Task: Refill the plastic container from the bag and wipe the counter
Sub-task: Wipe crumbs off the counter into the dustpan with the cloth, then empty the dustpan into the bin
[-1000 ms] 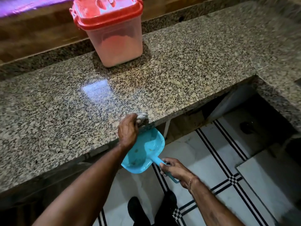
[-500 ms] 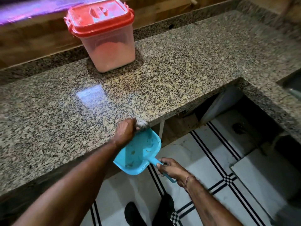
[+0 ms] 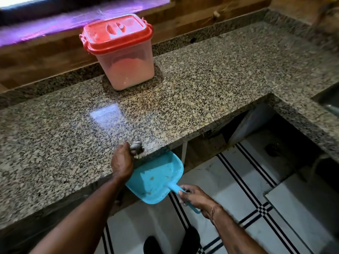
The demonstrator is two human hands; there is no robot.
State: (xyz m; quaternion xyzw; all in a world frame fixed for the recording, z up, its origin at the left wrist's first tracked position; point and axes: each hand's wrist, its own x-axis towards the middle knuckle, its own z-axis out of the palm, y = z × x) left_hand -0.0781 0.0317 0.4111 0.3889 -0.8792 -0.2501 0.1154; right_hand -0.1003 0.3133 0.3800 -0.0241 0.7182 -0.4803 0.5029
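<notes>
A clear plastic container (image 3: 126, 65) with a red lid closed on it stands at the back of the speckled granite counter (image 3: 201, 85); pale powder fills its lower part. My left hand (image 3: 122, 162) is closed on a small grey cloth (image 3: 136, 146) pressed at the counter's front edge. Just under that edge a blue dustpan (image 3: 156, 177) is held by its handle in my right hand (image 3: 196, 199). A few crumbs lie in the pan. No bag is in view.
The counter turns a corner at the right, where a sink edge (image 3: 328, 101) shows. A wooden wall and window sill run behind the container. Below is white tiled floor (image 3: 247, 195) with black lines, and my feet.
The view has tilted up and shifted, so the container sits lower in frame. My left hand with the cloth stays at the counter edge and the dustpan stays beneath it.
</notes>
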